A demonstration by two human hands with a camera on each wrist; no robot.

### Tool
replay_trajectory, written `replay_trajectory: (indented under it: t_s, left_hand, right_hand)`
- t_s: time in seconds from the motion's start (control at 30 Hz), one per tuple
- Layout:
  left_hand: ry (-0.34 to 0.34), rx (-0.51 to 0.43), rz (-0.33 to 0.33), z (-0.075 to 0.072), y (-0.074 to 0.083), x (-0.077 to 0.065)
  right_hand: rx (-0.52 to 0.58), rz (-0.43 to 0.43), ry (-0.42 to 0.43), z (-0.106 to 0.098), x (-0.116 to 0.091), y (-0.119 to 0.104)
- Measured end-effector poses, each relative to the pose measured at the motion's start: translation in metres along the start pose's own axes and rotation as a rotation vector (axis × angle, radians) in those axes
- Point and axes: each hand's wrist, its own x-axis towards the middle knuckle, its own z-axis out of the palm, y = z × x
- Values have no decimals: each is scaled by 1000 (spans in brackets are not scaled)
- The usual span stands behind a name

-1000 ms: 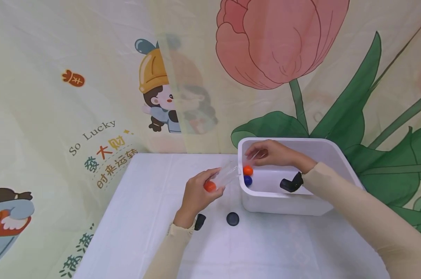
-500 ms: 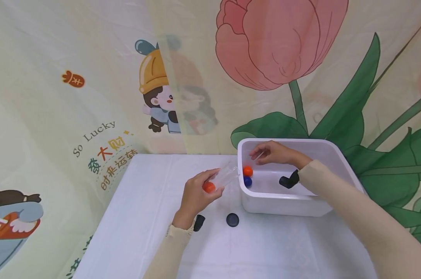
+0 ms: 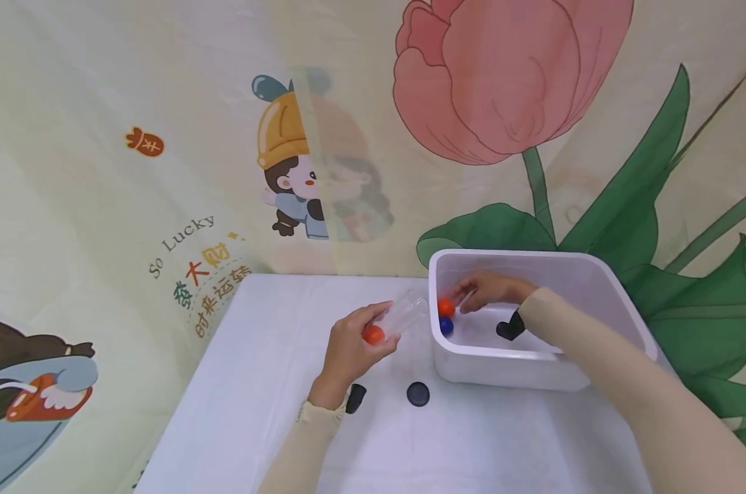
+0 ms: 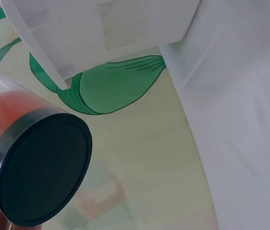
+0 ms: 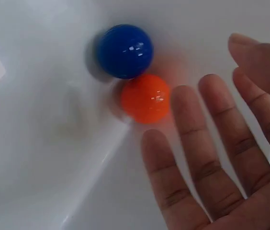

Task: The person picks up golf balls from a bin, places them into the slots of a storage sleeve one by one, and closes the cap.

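Observation:
My left hand [image 3: 351, 348] grips a clear plastic canister [image 3: 408, 310], tilted, its far end close to the bin's left rim. Inside the canister, near the palm, lies an orange ball [image 3: 373, 335]; the left wrist view shows a dark base [image 4: 44, 170] closing that end. Down in the white bin [image 3: 508, 372], my right hand [image 5: 226, 158] has its fingers spread and holds nothing. One fingertip is right at the edge of a second orange ball [image 5: 146, 98]. Against that ball sits a blue ball [image 5: 125, 51], both near the bin's left wall.
A round black lid [image 3: 418, 394] lies on the white-covered table [image 3: 274, 357] in front of the bin. Behind the table hangs a printed cloth [image 3: 354, 55] with a large tulip. Each wrist carries a small black camera.
My right hand has lowered further into the bin, down to the orange ball. The left hand keeps its hold on the canister, nearly still. The head view has shifted slightly.

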Motion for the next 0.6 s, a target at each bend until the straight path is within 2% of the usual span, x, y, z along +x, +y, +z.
replay_trajectory:
  t_s: [0.17, 0.33, 0.6]
  left_hand:
    - [5, 20, -1, -2, -3, -3]
    - [10, 32, -7, -4, -7, -6]
    - [21, 40, -9, -6, -12, -8]
  right_hand:
    - [-34, 83, -61, 6, 14, 6]
    - [-82, 94, -106, 12, 21, 8]
    - [-213, 118, -88, 23, 28, 5]
